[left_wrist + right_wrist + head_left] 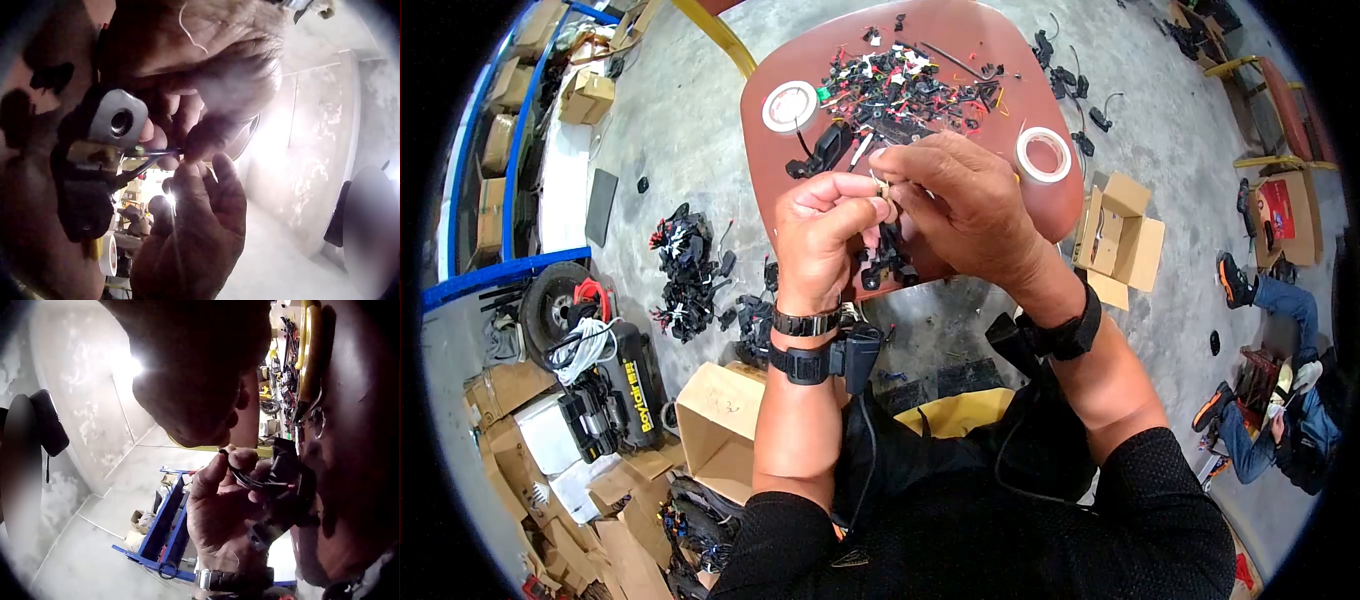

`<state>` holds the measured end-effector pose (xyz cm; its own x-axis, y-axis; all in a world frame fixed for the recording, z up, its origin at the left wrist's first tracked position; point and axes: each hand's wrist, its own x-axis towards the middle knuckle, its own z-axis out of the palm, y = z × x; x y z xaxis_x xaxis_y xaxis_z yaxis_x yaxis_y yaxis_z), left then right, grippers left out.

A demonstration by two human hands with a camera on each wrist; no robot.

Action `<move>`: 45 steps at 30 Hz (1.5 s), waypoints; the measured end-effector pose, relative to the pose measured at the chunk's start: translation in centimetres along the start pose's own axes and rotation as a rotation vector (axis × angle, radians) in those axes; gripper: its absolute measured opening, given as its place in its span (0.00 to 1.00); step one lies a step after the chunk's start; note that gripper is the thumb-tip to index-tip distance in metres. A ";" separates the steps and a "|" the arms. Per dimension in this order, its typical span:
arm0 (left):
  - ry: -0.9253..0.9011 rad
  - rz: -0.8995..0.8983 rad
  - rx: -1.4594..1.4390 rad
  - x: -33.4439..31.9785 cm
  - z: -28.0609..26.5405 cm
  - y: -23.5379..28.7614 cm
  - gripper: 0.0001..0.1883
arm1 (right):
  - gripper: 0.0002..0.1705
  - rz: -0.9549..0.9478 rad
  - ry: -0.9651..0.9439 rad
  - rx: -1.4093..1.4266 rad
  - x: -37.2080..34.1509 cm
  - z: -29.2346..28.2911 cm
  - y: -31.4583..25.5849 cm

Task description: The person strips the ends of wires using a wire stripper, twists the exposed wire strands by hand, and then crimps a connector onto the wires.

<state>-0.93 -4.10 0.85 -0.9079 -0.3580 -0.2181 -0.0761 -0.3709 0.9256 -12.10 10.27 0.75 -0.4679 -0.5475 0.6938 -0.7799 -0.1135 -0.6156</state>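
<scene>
Both hands meet at the front of the brown table, fingertips close together. My left hand (825, 220) pinches thin dark wires (247, 480) between thumb and forefinger. These wires run down to a black plastic part (87, 181) with a round hole in its tab, hanging under the left hand. At the wires' far end, the fingertips of my right hand (970, 195) pinch the tips; the fingers hide the detail there. Behind the hands, a larger black part (832, 148) with a cable lies on the table.
The brown table (785, 90) bears a heap of small black parts and wire scraps (900, 85) and two white tape rolls (790, 106) (1043, 155). An open cardboard box (1118, 240) stands to the right on the floor. More black parts (690, 265) lie left.
</scene>
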 end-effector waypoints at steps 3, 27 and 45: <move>0.003 -0.023 0.010 0.0 0.1 0.1 0.05 | 0.15 -0.022 -0.045 -0.059 -0.1 -0.5 -0.2; 0.112 0.191 0.364 -0.4 1.1 -0.5 0.07 | 0.11 0.291 -0.026 0.233 -0.1 -0.6 -0.6; 0.171 0.218 0.290 0.1 0.9 -1.0 0.06 | 0.18 0.641 -0.035 0.633 -0.9 -0.2 -0.2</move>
<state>-1.26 -3.00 0.18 -0.8358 -0.5480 -0.0328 -0.0246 -0.0222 0.9995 -11.66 10.91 0.32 -0.7134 -0.6864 0.1411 0.0060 -0.2073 -0.9783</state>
